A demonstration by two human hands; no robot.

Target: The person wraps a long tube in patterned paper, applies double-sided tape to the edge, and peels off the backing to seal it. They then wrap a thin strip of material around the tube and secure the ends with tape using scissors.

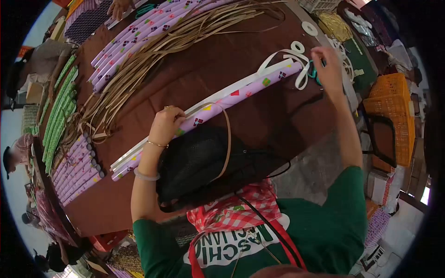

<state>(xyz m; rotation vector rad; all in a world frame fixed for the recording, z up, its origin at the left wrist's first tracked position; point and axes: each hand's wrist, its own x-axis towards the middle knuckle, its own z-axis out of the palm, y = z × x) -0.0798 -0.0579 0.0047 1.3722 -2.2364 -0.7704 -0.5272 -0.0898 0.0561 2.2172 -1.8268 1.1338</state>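
Observation:
A long lilac patterned roll lies slantwise on the brown table, with a white strip along its upper edge. My left hand presses on the roll left of its middle, fingers closed round the end of a thin brown strip that loops down over a black bag. Past the roll's right end is my right hand, raised with bent fingers, beside teal-handled scissors. White tape curls at that end of the roll, near a small white tape roll.
Brown strips and more lilac rolls lie at the upper left. Green rolls and a lilac bundle are at the left. Orange crates stand right. A co-worker's hand shows at the top; other people are at left.

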